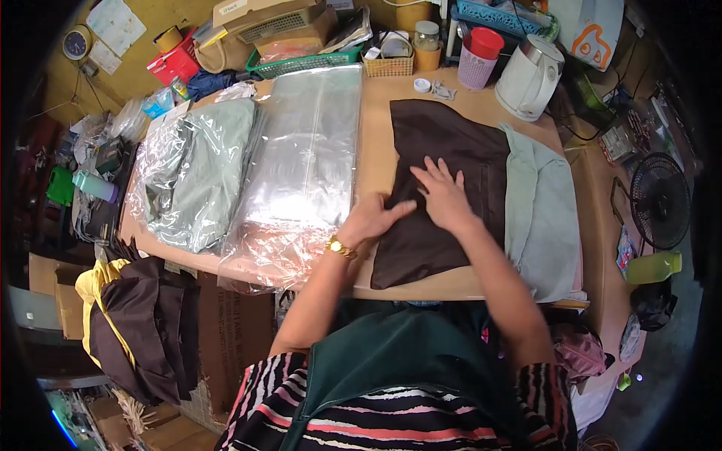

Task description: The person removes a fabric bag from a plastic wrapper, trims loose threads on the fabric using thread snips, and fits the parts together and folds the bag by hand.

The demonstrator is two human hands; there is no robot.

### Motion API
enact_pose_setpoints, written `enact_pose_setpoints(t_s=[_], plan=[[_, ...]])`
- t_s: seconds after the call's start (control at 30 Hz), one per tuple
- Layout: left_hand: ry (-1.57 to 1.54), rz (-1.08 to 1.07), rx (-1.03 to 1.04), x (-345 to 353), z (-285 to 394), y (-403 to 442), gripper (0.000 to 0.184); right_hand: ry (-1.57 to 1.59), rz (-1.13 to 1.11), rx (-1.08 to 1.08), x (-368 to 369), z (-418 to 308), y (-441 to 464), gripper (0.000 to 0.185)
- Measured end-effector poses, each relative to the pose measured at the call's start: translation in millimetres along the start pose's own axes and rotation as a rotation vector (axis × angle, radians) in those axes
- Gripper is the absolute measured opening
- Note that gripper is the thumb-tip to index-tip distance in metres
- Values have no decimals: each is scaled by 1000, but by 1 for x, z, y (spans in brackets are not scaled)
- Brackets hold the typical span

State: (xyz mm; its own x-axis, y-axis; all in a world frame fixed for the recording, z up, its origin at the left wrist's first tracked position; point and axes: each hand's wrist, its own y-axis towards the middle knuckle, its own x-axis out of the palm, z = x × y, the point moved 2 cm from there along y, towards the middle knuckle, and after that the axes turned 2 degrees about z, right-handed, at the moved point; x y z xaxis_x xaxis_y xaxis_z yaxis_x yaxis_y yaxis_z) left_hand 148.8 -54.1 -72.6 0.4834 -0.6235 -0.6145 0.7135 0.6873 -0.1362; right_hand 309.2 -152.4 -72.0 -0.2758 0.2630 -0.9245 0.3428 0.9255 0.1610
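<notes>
A dark brown folded garment [444,143] lies on the table in front of me, a long slit-like seam on its right part. My right hand [445,197] rests flat on the middle of it, fingers spread. At the garment's left edge is my left hand [374,218], its thumb on top of the cloth and its other fingers mostly hidden at or under the edge. Pale green-grey folded garments [545,210] lie to the right, partly beneath the brown one. On my left wrist sits a gold watch [338,246].
Left of my hands lie a stack of clear plastic bags [308,143] and bagged pale garments [203,165]. A white electric kettle [526,79], a pink cup [477,68] and a green basket [301,64] line the back. Dark garments [147,323] hang at lower left; a fan [660,199] stands right.
</notes>
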Motion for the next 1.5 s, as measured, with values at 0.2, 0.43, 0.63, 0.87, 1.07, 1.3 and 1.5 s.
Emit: enact_pose_setpoints(t_s=[0.2,0.43,0.63,0.87,1.07,1.3,1.5], plan=[[-203,-356,-99,-39,-15,-72,45,8,139,-9,15,2,-1,50],[-689,36,-113,-41,-43,-97,38,209,464,-128,-15,-8,-3,32],[-815,95,-105,-35,-36,-98,36,361,37,-90,-55,-70,-37,27],[-792,119,-42,-33,-36,-101,37,285,-6,-109,-56,-97,-50,29],[-787,120,-34,-34,-31,-104,39,230,-8,-135,-53,-110,-50,31],[-636,123,-17,-47,-23,-129,38,261,116,-107,-33,-98,-44,37],[-618,-89,-63,-38,-70,-206,29,225,90,-45,4,-37,-64,58]])
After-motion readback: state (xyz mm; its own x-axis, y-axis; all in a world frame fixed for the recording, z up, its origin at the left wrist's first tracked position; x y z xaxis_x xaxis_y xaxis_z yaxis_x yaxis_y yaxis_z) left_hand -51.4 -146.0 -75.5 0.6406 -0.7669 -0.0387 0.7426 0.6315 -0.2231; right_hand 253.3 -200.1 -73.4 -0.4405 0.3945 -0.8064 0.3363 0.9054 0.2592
